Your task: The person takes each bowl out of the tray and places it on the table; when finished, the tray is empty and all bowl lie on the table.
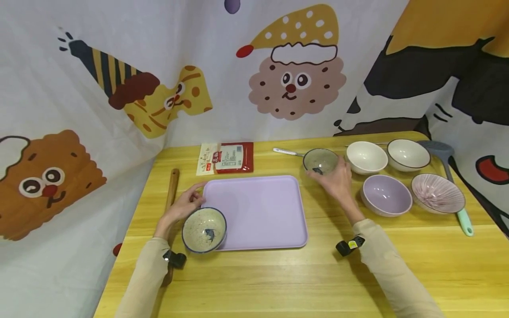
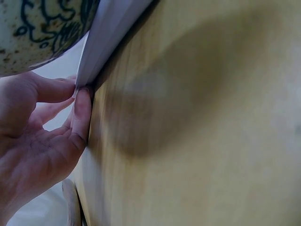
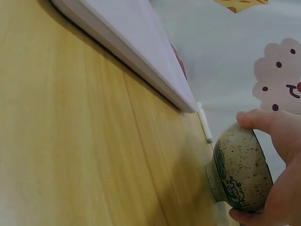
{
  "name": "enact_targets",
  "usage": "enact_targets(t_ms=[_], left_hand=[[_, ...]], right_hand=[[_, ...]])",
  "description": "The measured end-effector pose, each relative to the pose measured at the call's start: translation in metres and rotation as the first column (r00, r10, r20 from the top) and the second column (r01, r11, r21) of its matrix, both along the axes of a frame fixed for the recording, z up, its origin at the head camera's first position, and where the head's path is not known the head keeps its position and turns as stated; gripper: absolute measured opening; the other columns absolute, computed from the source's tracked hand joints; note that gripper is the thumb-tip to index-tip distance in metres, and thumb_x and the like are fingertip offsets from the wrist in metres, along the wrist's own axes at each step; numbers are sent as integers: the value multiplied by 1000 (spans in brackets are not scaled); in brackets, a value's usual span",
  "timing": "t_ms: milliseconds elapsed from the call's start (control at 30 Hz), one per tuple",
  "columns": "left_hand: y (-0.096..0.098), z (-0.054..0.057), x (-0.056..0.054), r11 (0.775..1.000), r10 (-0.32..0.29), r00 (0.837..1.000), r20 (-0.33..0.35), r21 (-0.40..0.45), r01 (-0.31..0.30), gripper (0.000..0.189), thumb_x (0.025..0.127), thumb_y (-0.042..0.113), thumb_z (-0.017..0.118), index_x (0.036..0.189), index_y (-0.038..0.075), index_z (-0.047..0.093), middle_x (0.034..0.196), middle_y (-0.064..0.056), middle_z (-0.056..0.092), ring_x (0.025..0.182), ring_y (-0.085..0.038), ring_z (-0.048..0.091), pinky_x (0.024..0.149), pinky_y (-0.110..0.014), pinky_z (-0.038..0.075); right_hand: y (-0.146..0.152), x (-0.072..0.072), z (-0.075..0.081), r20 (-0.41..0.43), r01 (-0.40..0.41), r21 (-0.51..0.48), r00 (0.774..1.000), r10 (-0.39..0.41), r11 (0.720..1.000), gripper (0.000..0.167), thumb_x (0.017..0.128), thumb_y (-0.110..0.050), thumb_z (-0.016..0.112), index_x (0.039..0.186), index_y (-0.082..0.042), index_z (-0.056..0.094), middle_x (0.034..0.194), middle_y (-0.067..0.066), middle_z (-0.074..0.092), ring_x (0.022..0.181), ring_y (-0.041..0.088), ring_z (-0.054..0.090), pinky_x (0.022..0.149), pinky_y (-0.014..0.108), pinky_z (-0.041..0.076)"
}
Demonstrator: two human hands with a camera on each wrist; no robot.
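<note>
A lilac tray (image 1: 258, 212) lies on the table. My left hand (image 1: 186, 205) is at its far left corner, thumb and finger pinching the rim (image 2: 101, 44) in the left wrist view. On the tray's near left corner sits a speckled bowl with a blue fish (image 1: 204, 230), overhanging the edge. To the right of the tray, my right hand (image 1: 336, 179) grips a matching speckled bowl (image 3: 242, 167) across its rim, thumb on one side and fingers opposite. Whether that bowl's foot touches the table, I cannot tell.
At right stand a white bowl (image 1: 366, 157), a dark-rimmed white bowl (image 1: 408, 154), a purple bowl (image 1: 386, 195) and a striped bowl (image 1: 437, 193). A spatula (image 1: 465, 221) lies beyond them. Behind the tray are a red-and-cream packet (image 1: 226, 158) and a white-handled utensil (image 1: 285, 151); a wooden rod (image 1: 172, 187) lies left.
</note>
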State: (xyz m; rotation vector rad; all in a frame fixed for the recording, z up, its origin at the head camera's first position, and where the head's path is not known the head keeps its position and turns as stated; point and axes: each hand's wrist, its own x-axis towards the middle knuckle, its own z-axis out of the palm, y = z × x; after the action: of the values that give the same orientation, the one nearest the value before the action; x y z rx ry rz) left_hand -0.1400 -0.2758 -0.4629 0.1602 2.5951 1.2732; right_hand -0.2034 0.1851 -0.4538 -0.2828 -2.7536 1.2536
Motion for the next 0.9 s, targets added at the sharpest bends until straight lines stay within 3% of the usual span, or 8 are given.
enact_targets(t_ms=[200, 333, 467, 700, 900], left_hand=[[14, 34, 14, 1000, -12, 1000, 13, 12, 12, 53, 100, -2, 52, 150, -9, 37, 103, -31, 57, 81, -21, 52, 70, -25, 45], [15, 34, 15, 1000, -7, 1000, 14, 15, 6, 53, 100, -1, 52, 150, -9, 37, 102, -31, 57, 81, -20, 52, 70, -25, 45], [12, 26, 11, 1000, -6, 1000, 20, 11, 5, 53, 100, -1, 52, 151, -9, 36, 103, -31, 57, 81, -21, 52, 69, -25, 45], [-3, -5, -1, 1000, 5, 1000, -1, 1, -5, 56, 101, 3, 53, 154, -3, 35, 102, -25, 59, 80, -19, 52, 67, -24, 45], [-7, -15, -5, 1000, -1, 1000, 4, 4, 1, 56, 101, 8, 56, 154, 4, 38, 101, -19, 59, 80, -16, 53, 69, -25, 47]], right_hand=[[2, -7, -3, -38, 29, 2, 999, -29, 1000, 120, 72, -48, 88, 157, 5, 21, 154, 37, 30, 141, 53, 34, 114, 67, 31], [3, -11, -5, -54, 31, -11, 998, -32, 999, 119, 73, -49, 87, 157, 3, 21, 155, 35, 30, 142, 52, 34, 114, 67, 31], [4, -14, -7, -59, 28, -26, 998, -29, 999, 122, 73, -51, 87, 158, 3, 18, 155, 36, 27, 141, 52, 34, 114, 67, 31], [3, -11, -4, -52, 12, -26, 999, -14, 1000, 124, 75, -53, 85, 160, -1, 12, 156, 37, 22, 141, 55, 32, 114, 68, 30], [2, -3, 6, -109, 20, 47, 994, -15, 999, 119, 76, -52, 85, 159, -2, 17, 153, 34, 29, 136, 56, 39, 111, 69, 33]])
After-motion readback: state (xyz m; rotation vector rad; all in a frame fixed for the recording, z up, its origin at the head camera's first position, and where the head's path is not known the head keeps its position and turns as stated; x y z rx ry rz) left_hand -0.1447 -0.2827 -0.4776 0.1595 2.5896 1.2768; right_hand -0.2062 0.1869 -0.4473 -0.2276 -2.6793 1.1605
